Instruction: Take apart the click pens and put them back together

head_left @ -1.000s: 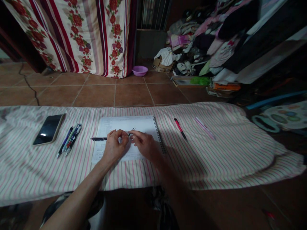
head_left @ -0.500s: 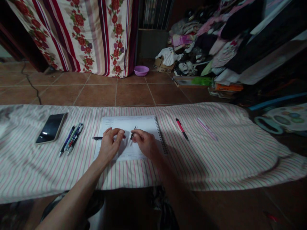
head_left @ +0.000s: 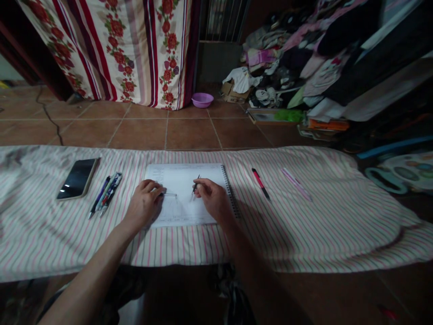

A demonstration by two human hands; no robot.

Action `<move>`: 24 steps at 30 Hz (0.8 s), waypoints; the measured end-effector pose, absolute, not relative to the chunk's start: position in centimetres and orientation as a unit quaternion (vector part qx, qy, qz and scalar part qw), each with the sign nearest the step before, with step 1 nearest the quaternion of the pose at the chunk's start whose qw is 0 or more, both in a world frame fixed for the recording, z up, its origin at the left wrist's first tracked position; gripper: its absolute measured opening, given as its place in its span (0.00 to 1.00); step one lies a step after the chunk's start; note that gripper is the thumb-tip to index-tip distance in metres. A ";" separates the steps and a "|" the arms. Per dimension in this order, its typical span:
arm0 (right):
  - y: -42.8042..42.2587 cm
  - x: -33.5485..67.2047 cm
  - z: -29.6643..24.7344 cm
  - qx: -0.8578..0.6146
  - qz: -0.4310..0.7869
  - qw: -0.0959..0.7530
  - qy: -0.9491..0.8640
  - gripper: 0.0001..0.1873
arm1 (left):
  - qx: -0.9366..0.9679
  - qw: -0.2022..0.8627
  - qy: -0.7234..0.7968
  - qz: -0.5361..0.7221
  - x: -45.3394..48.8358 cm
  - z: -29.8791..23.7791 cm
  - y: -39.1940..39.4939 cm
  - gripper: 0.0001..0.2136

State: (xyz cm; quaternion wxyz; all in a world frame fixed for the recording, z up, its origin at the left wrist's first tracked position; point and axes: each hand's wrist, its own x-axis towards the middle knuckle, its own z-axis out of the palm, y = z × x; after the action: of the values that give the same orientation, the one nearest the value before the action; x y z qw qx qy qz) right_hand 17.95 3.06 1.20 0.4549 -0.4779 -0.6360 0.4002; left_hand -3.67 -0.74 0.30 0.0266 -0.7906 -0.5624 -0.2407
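Both forearms reached forward and met over a spiral-bound notebook (head_left: 184,180) that lay open on a striped cloth (head_left: 304,216) spread over a low surface. The left hand (head_left: 144,205) rested palm down at the notebook's left edge, its fingers curled and pinching a thin clear refill tube (head_left: 170,195) that lay nearly level across the page, pointing right. The right hand (head_left: 213,198) sat on the right half of the page with its fingers pressed together around a dark pen barrel (head_left: 195,188), which stood tilted, its upper end away from the person. The two pieces were apart, with bare paper between them.

The page was white, with faint lines of print or writing near its top (too small and dim to read). A wire coil ran down the notebook's right edge.

The cloth was soft and slightly rumpled, cream with thin pink and green stripes. To the left of the notebook lay a cluster of pens (head_left: 105,195), side by side and touching, and beyond them a smartphone (head_left: 77,178) with a glossy black screen in a tan case. To the right lay a red-and-black pen (head_left: 260,183) and, further off, a pale pink pen (head_left: 297,184). Terracotta floor tiles (head_left: 189,133) stretched behind, with a small purple bowl (head_left: 202,99) near a floral curtain (head_left: 135,49).
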 end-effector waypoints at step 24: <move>3.1 17.9 1.7 -0.479 0.395 0.452 -0.640 0.12 | -0.642 -0.255 -0.496 -0.525 -4.7 4.1 -1.4 0.07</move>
State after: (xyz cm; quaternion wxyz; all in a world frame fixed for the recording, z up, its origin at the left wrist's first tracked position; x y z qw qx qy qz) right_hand 17.91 3.10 1.65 0.4522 -0.4794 -0.6399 0.3952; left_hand -4.73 -1.41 4.10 -0.2552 -0.6425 -0.4964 -0.5251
